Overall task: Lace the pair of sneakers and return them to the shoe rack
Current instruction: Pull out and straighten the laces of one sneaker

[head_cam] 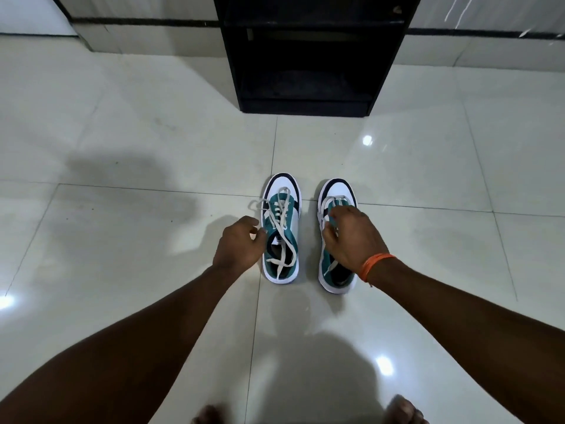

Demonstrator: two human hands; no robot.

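Head view. Shows a pair of sneakers side by side on the tiled floor (122, 142), toes pointing towards the black shoe rack (305, 56) and well apart from it.

Finds the left hand (238, 243) just outside the left sneaker (287, 191), fingers curled inward, tips touching or nearly touching a loose lace end. Cannot tell whether pinching it.

Shows, just to the right of those fingertips, the white lace (282, 221) lying slack in long loops across the shoe's opening, threaded through the front eyelets at most.

Finds the right hand (351, 237) over the right sneaker (337, 188), fingers and thumb curled down onto the tongue and lace there. Cannot tell which of the two is pinched. Leaves in sight beyond the fingertips only the white toe and a loop of lace, and behind the palm the heel opening.

Looks like the lacing step, far from finished, with the rack step not yet begun. Calls next for a firm pinch on one lace tip, then feeding it through the next free eyelet and drawing the slack out evenly. Probably needs both hands on one sneaker. Risks a twisted flat lace or a skipped eyelet.
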